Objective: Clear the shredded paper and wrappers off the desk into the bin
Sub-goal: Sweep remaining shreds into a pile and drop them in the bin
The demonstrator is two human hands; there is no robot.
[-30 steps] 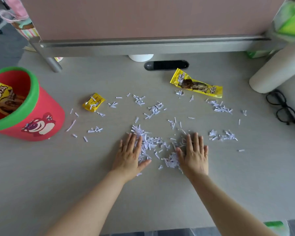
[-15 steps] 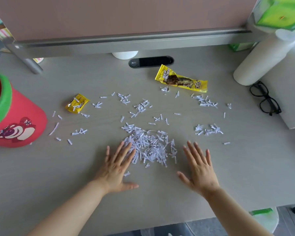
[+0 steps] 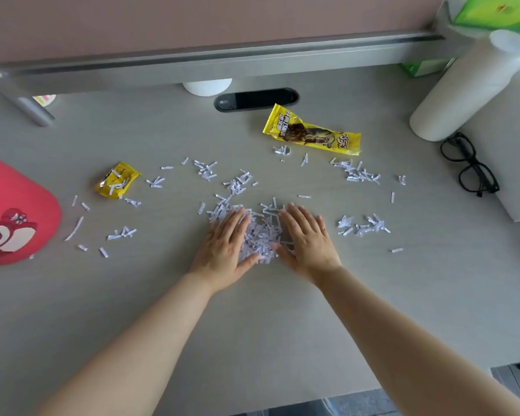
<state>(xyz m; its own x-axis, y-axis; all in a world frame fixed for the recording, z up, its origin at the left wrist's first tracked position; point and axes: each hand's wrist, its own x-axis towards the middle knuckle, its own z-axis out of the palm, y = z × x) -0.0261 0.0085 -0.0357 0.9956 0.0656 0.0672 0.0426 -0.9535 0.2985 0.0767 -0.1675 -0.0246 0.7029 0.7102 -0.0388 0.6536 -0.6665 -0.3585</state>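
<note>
Both hands have closed in since half a second ago. They were lying apart on either side of the heap, and now my left hand (image 3: 225, 247) and right hand (image 3: 308, 241) bracket it, fingers straight and flat to the desk (image 3: 252, 331), gripping nothing. The main pile of shredded paper (image 3: 260, 235) is squeezed into a tighter mound between the palms, thumbs nearly meeting at its near edge. I read that as raking, not lifting: flat hands act as two walls so the loose strips bunch up enough to scoop in one go. Plenty is still out of reach of this sweep, with a cluster of shreds (image 3: 362, 226) to the right, more strips (image 3: 354, 172) beyond them, and stray bits (image 3: 122, 232) to the left. The long wrapper (image 3: 311, 135) lies flat towards the back, and the small wrapper (image 3: 116, 181) sits crumpled to the left with strips on it; neither is touched. The bin (image 3: 18, 211), red with a bear face, stands at the far left, mostly cut off by the frame, well apart from the pile, so any scooped load has to be carried across. The desk is a pale grey laminate, smooth, which lets the paper slide. Behind runs a metal rail under a pink partition (image 3: 192, 22), with a black cable slot (image 3: 255, 99). A white roll (image 3: 469, 88) and black glasses (image 3: 470, 166) sit at the right.
</note>
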